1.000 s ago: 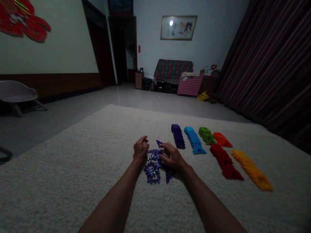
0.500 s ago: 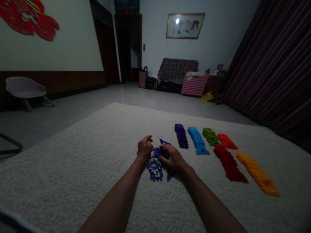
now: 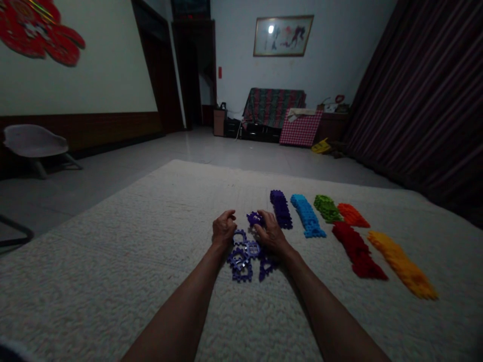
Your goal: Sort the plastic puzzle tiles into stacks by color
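My right hand [image 3: 271, 235] has its fingers closed on a purple toothed building piece [image 3: 255, 218], just beyond the loose group. To the left, my left hand [image 3: 224, 229] is beside the group with curled fingers; whatever they may hold is hidden. Between and below the hands lie several purple pieces on the quilted mat [image 3: 158, 281]: an arch-shaped frame [image 3: 239, 236], a window-like square [image 3: 252, 248], a round toothed ring [image 3: 238, 258], and a triangular piece [image 3: 266, 269] partly beside my right wrist.
To the right are rows of stacked pieces: dark purple [image 3: 281, 210], light blue [image 3: 307, 216], green [image 3: 327, 208], orange [image 3: 352, 215], red [image 3: 358, 251] and yellow [image 3: 402, 264]. A chair [image 3: 35, 141] stands at left on the tiled floor. A curtain [image 3: 407, 100] hangs at right.
My right hand has moved slightly away from me and now holds a purple piece above the group, uncovering the window-like square and the triangle. My left hand has barely moved.
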Demonstrator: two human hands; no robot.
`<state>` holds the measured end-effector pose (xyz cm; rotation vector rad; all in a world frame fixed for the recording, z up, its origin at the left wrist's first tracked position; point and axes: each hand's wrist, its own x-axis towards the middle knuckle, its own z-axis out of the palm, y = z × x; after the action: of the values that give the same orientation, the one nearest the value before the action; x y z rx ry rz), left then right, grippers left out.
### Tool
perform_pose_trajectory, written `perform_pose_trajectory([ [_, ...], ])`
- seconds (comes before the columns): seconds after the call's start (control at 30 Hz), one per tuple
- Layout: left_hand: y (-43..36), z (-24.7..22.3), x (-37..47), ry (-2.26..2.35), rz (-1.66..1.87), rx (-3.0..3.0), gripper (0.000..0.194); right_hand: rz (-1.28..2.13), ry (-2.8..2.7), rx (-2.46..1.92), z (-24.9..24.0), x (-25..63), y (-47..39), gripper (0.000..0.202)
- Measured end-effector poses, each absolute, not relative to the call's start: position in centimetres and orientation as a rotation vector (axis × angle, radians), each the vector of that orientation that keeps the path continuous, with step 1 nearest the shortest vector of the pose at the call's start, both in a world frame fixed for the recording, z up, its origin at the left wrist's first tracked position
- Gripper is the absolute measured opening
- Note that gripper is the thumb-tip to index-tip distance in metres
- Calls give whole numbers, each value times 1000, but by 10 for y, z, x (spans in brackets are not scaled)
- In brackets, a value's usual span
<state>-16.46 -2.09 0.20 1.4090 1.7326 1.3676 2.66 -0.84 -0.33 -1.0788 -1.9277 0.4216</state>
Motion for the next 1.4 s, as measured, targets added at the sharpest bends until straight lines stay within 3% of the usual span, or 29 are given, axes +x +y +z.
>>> perform_pose_trajectory([
  [0.2,-23,3,-165,1721,1339,1535,45,678,-1798,-1031,-5,23,-11,49],
  [0.4,-25,-4,-160,1708,1197,1994,43,579,-1782,-1072,-10,23,-6,46],
  [0.6,-27,-7,-158,1710,1057,2057,64,633,-1875,-1024,-6,16,-15,44],
  [0.77,-28,-1,-159,1760,1025,1987,68,720,-1855,-985,-2,12,-21,44],
  [1.4,-24,-1,-160,1785,991,2059,36,310,-1993,-1036,-5,29,-12,48],
])
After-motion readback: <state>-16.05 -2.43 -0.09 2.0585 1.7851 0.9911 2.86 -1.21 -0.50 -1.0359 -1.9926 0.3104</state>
